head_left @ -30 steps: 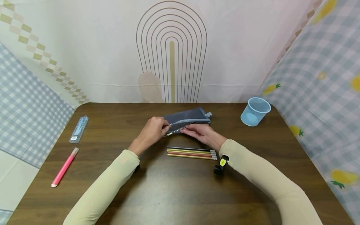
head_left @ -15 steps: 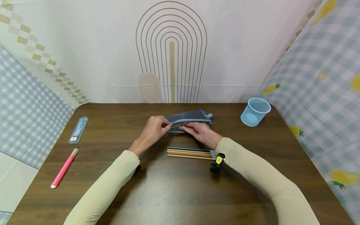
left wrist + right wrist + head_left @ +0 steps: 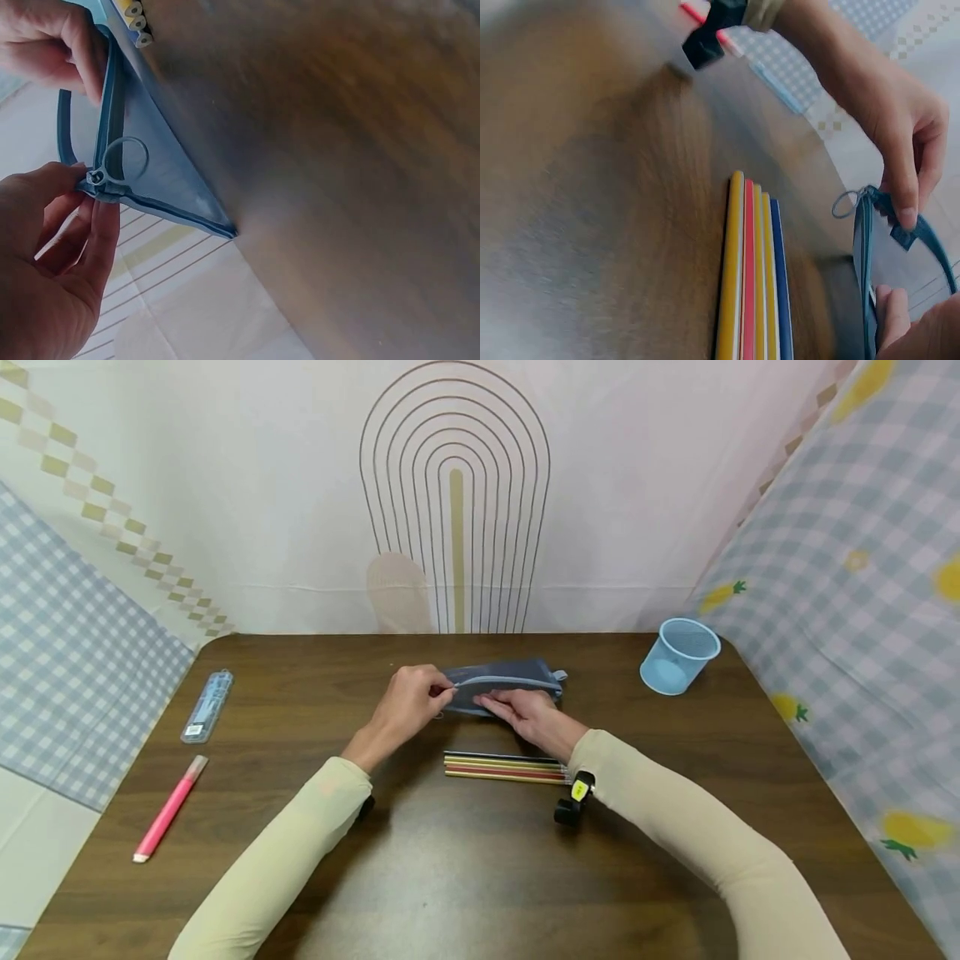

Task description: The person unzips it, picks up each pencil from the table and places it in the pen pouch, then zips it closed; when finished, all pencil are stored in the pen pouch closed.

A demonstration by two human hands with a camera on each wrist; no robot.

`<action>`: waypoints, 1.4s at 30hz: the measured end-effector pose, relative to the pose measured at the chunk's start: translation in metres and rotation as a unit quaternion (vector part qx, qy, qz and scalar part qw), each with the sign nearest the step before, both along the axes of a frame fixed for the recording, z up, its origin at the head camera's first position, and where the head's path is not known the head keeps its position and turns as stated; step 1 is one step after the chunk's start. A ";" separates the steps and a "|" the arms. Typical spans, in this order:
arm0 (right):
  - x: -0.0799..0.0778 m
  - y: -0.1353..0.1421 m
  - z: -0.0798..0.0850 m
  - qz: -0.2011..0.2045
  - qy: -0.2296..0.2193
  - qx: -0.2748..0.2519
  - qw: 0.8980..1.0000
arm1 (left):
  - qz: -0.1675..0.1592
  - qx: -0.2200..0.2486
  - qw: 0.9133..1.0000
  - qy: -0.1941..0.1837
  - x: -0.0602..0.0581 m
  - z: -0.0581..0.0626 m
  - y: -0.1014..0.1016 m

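A blue zippered pencil pouch (image 3: 510, 672) lies toward the back of the table, its zip parted into a gaping mouth. My left hand (image 3: 412, 697) pinches the pouch's left end between thumb and fingers. Right beside that grip, a ring zip pull (image 3: 127, 160) hangs in the left wrist view. My right hand (image 3: 528, 714) has its fingers stretched out to the left at the pouch's mouth; the left wrist view has these fingertips (image 3: 91, 79) right at the zip edge. No pencil shows in the right hand. The pouch's inside is mostly hidden.
Several pencils (image 3: 502, 767), yellow, red and dark, lie side by side in front of the pouch. At the left are a clear blue-patterned case (image 3: 207, 707) and a pink marker (image 3: 171, 810). A light blue mesh cup (image 3: 678, 657) stands at the back right.
The patterned pencil in my right hand has gone into the pouch and out of sight. The right hand has shifted slightly left. My left hand keeps its pinch on the pouch end.
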State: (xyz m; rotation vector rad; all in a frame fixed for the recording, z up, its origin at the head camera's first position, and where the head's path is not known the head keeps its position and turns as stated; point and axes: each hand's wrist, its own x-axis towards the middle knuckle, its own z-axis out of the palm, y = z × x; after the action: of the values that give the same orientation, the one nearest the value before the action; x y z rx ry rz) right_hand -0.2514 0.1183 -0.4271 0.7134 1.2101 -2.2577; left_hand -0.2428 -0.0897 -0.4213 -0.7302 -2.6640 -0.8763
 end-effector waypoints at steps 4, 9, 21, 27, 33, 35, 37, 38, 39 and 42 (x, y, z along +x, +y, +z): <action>0.012 0.006 0.007 0.043 0.031 0.016 0.998 | 0.007 -0.005 1.000 0.004 -0.002 0.001 -0.002; 0.029 0.019 0.011 0.237 0.240 0.216 0.916 | 0.009 -0.008 1.000 0.007 -0.002 0.002 -0.003; 0.050 0.037 0.014 0.431 0.567 0.578 0.397 | 0.005 -0.034 0.999 0.017 -0.002 0.000 -0.003; 0.050 0.035 0.007 0.442 0.563 0.578 0.392 | -0.002 -0.040 0.999 0.020 -0.002 0.001 -0.002; 0.048 0.031 0.008 0.431 0.567 0.597 0.369 | -0.002 -0.036 0.999 0.031 -0.003 0.001 -0.001; 0.049 0.030 0.008 0.430 0.570 0.600 0.360 | 0.000 -0.038 0.999 0.031 -0.002 0.000 -0.001; 0.049 0.029 0.007 0.432 0.571 0.604 0.350 | -0.001 -0.039 0.999 0.030 0.000 -0.001 0.000; 0.049 0.029 0.007 0.432 0.572 0.606 0.345 | -0.002 -0.040 0.999 0.029 0.000 -0.002 0.000; 0.049 0.029 0.007 0.432 0.572 0.608 0.341 | -0.002 -0.041 0.999 0.030 0.000 -0.002 0.001; 0.046 0.028 0.007 0.428 0.574 0.615 0.331 | 0.001 -0.041 0.998 0.038 -0.002 -0.001 0.001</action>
State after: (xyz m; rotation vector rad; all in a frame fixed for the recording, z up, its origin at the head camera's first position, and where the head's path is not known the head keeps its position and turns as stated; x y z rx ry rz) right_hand -0.2058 0.1464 -0.4196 -1.3323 2.8005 -0.1520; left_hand -0.2452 -0.0882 -0.4218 -0.7627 -2.6464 -0.7259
